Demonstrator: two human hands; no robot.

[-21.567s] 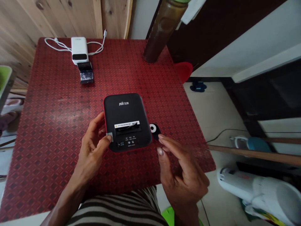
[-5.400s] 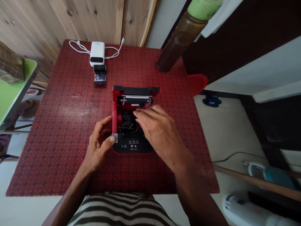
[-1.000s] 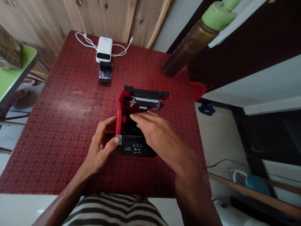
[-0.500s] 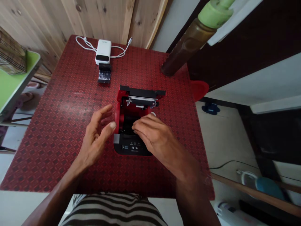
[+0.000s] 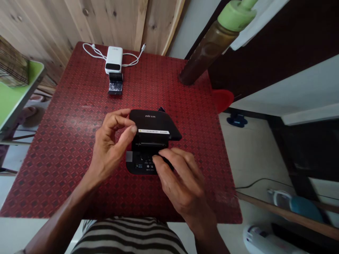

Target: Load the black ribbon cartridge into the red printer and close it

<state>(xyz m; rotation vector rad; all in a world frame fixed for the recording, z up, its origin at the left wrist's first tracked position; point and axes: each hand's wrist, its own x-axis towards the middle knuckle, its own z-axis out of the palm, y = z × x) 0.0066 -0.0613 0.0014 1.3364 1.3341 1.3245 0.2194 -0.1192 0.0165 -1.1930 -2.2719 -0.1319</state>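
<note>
A small black and red label printer (image 5: pixel 141 168) stands on the table in front of me, its button panel toward me. Its black lid (image 5: pixel 156 121), bearing a white strip of print, is partly lowered and a gap shows beneath its near edge. My left hand (image 5: pixel 111 141) has the lid's left edge between thumb and curled fingers. Over the front right of the printer, my right hand (image 5: pixel 182 176) has its thumb and index fingertips close together near the gap. Whatever lies between them is too small and dark to make out. The inside of the printer is mostly hidden.
Farther back on the red patterned table (image 5: pixel 66 141) lie a white power bank (image 5: pixel 114 56) with white cables and a small black roll (image 5: pixel 116 83), partly unrolled. A tall brown bottle (image 5: pixel 203 53) with a green cap rises at the back right. A red stool (image 5: pixel 222 100) is beyond the right edge.
The printer's lid has swung down from upright toward me. My left hand has moved right and taken its edge. My right hand has drawn back from inside the printer to its front.
</note>
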